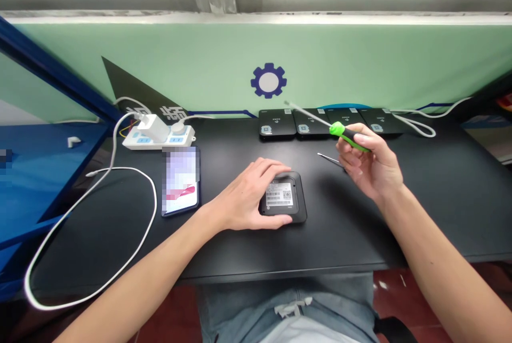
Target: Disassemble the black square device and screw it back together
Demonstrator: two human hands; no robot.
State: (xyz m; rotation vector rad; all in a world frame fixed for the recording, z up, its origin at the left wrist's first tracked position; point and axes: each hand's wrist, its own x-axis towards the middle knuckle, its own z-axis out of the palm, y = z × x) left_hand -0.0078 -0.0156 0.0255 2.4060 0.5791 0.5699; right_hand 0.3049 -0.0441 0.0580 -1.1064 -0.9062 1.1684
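Note:
My left hand (256, 196) grips a small black box-shaped device (298, 199) by its near and far edges. The device lies flat on the black table, and a white printed label with a square code faces up. Raised above the table, my right hand (370, 161) is closed around a screwdriver (338, 129) with a green and black handle. Its metal shaft points up and to the left, toward the back of the table. Below that hand, a second thin metal shaft (328, 158) lies on the table, its other end hidden behind my fingers.
Several similar black boxes (277, 123) stand in a row at the back. On the left are a phone (181, 193), a white power strip (184, 137) with a plugged-in charger (154, 128), and a looped white cable (154, 193). Another white cable (424, 129) lies back right.

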